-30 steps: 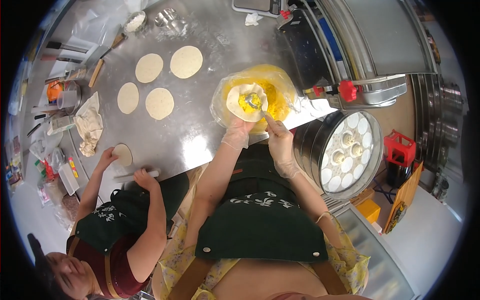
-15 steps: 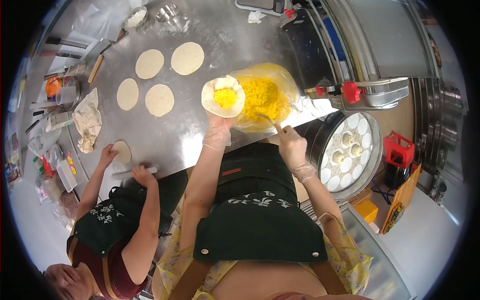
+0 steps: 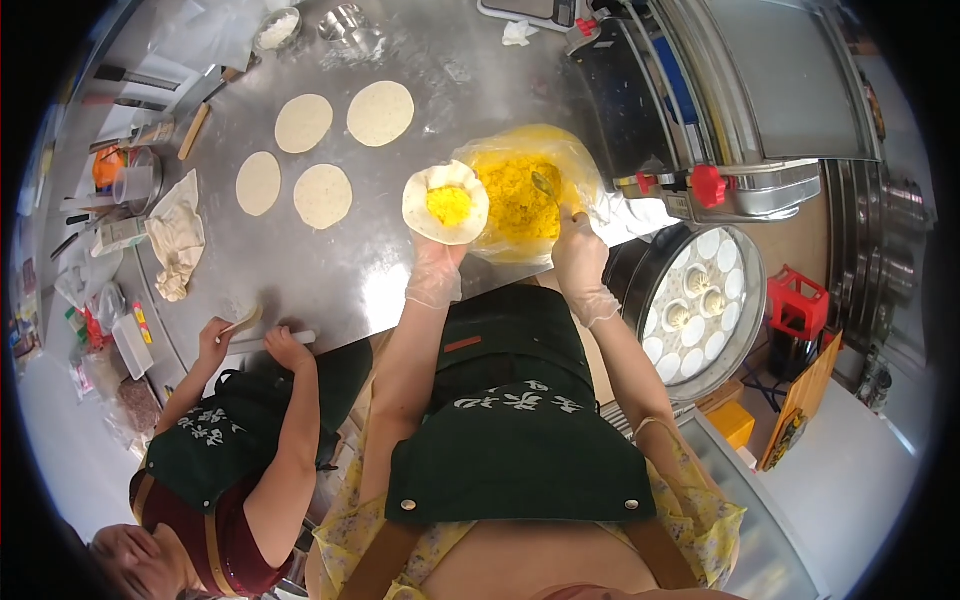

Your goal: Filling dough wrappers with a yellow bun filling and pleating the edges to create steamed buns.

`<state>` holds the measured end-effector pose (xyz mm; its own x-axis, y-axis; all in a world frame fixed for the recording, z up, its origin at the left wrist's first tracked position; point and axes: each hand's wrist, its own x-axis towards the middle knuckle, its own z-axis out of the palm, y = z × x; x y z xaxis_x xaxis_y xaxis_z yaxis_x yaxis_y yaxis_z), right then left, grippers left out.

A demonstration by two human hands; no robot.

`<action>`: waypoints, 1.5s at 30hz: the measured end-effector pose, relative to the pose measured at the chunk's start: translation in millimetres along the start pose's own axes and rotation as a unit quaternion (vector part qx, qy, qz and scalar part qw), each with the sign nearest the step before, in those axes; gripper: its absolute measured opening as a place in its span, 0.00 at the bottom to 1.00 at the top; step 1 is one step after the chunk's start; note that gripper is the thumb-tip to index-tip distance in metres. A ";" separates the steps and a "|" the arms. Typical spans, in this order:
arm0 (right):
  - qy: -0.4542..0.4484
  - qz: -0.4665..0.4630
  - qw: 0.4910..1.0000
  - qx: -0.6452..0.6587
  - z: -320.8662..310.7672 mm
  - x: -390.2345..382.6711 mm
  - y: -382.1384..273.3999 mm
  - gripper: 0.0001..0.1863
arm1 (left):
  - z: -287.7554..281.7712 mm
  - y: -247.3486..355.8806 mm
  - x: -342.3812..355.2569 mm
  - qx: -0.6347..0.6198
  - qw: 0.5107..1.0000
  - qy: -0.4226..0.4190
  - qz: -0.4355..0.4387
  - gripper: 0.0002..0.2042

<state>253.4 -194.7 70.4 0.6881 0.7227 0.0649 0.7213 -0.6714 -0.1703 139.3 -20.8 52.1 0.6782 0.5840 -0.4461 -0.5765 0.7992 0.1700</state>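
My left hand (image 3: 437, 262), in a clear glove, holds up a round dough wrapper (image 3: 418, 214) from below. A mound of yellow filling (image 3: 449, 206) sits in its middle, and the wrapper's far edge is ruffled. Beside it, a clear plastic bag (image 3: 574, 158) lies spread under a large heap of the same yellow filling (image 3: 508, 196). My right hand (image 3: 581, 258), also gloved, is closed around a spoon (image 3: 544, 185) at the bag's near right edge; the spoon's bowl rests on the heap. Several flat wrappers (image 3: 323, 197) lie on the steel table to the left.
A co-worker's hands (image 3: 288, 347) at the left hold a rolling pin (image 3: 309, 337) and a lifted dough round (image 3: 244, 321). At my right stands a round steamer (image 3: 757, 290) with white paper discs and a few filled buns. A metal machine (image 3: 770, 185) borders the table's right side.
My right hand has shifted slightly, and the spoon's bowl has moved up and right over the heap. My left hand keeps the wrapper nearly in place. The co-worker has lifted their dough round.
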 end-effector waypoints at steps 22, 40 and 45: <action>-0.248 0.395 0.682 0.563 13.8 24.9 9.6 0.16 | -33.1 -5.4 4.4 0.105 0.992 -0.073 -0.001 0.20; 0.111 0.032 0.989 0.092 7.3 -36.0 -37.2 0.31 | 6.7 -93.3 35.3 -0.015 0.993 0.041 -0.109 0.18; 0.106 0.008 0.989 0.106 5.6 -31.2 -30.7 0.32 | -15.5 -87.0 45.9 -0.008 0.994 0.002 -0.106 0.18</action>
<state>209.3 -195.7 68.1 0.7161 0.6470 0.2619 0.6933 -0.6159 -0.3742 213.5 -65.7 3.2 0.7828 0.4026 -0.4744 -0.4281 0.9018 0.0588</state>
